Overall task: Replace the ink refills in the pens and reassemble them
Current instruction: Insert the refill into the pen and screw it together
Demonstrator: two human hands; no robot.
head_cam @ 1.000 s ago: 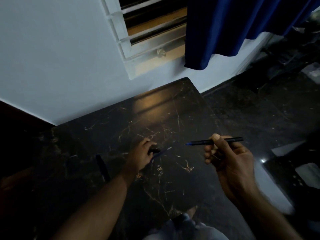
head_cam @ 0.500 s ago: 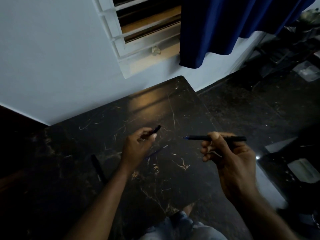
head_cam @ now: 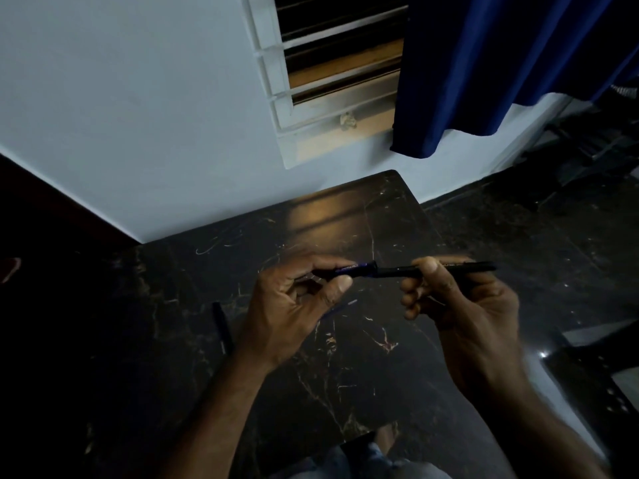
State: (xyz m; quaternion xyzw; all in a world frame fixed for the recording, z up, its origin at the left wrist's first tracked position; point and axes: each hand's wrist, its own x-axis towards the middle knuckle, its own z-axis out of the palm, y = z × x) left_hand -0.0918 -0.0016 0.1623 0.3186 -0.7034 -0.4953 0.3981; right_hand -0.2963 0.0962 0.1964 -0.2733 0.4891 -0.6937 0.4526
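Above the dark marble table, my right hand pinches a black pen barrel held level, its open end pointing left. My left hand grips a short dark pen tip section between thumb and forefinger, and this piece meets the barrel's left end. A thin blue refill lies on the table under my left hand, mostly hidden by it. Another black pen lies on the table left of my left wrist.
The table's far edge stands against a pale wall with a barred window and a blue curtain. Dark glossy floor lies to the right. My knee in jeans shows at the bottom.
My left hand picked the tip section up from the table, raised it and brought it rightward to the barrel's end. My right hand stayed about level with the barrel.
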